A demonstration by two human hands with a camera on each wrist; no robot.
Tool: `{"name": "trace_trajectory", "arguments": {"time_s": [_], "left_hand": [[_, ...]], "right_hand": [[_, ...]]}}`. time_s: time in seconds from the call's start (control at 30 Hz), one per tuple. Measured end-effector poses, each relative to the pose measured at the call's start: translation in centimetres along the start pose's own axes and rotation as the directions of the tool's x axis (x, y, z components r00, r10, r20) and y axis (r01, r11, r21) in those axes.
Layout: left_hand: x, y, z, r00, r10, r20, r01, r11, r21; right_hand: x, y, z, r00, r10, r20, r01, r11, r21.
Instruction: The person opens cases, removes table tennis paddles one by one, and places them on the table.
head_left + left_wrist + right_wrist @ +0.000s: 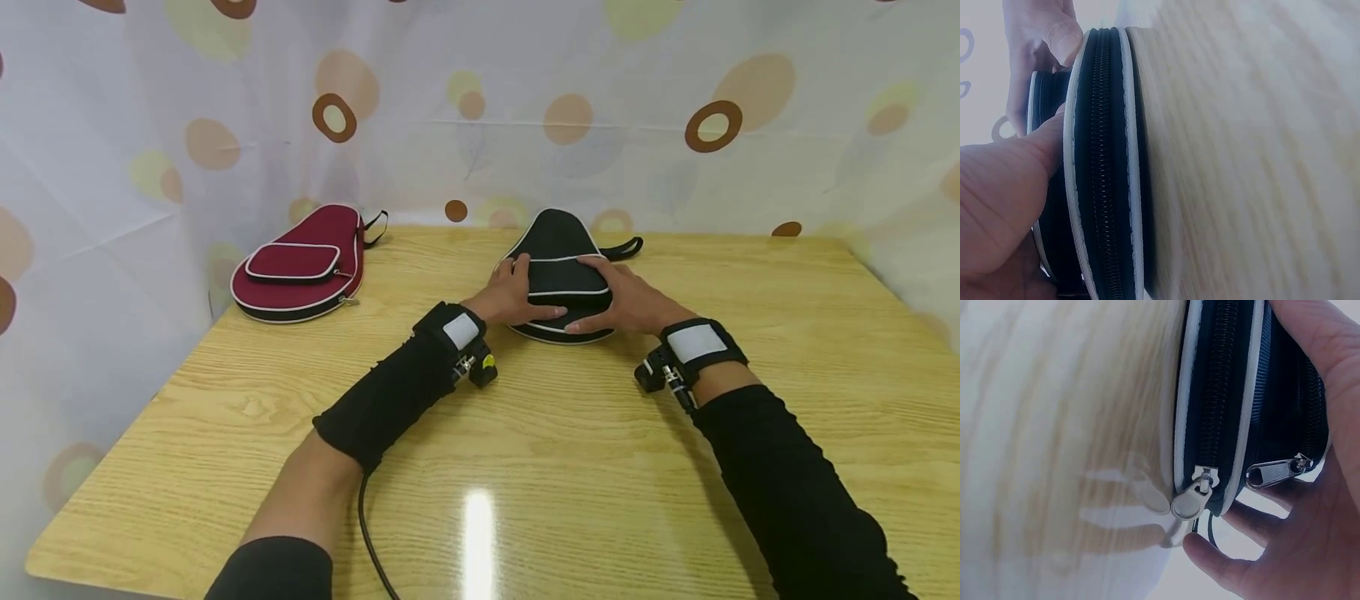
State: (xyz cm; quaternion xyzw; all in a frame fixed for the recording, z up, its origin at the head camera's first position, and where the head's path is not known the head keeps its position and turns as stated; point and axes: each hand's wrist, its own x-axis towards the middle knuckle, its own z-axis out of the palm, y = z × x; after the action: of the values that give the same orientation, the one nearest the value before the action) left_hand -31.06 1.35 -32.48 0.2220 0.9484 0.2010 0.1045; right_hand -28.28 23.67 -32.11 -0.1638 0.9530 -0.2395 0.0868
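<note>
Left hand: gripping the left side of the dark case, fingers bent, thumb on its front.
Right hand: gripping that case from the right, thumb low on the front, other fingers higher up.
Patterned cloth: white with brown, peach and yellow-green circles, across the top of the frame.
Wooden table: pale grain, filling the middle and bottom.
Dark case: rounded, white-piped, on the table right of upper centre, narrow end toward the cloth.
Red case: similar outline, upper left, well apart from the dark one.
Strap: black loop at the dark case's right.
Zip pull: silver, near the right fingertips.
</note>
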Motion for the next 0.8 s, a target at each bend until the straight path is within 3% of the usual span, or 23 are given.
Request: {"name": "trace_trajectory", "arguments": {"time_s": [0.37, 0.8], "left_hand": [[-1.1, 0.5, 0.3, 1.000, 0.003, 0.000, -0.003, 1.000, -0.002], [-3.0, 1.1, 0.9, 0.999, 0.045, -0.026, -0.045, 0.999, -0.004]], "right_hand": [[-1.0, -0.1, 0.1, 0.999, 0.030, 0.013, -0.030, 0.999, -0.012], [-2.7, -0.6, 0.3, 1.000, -0.010, 0.015, 0.010, 1.000, -0.018]]}}
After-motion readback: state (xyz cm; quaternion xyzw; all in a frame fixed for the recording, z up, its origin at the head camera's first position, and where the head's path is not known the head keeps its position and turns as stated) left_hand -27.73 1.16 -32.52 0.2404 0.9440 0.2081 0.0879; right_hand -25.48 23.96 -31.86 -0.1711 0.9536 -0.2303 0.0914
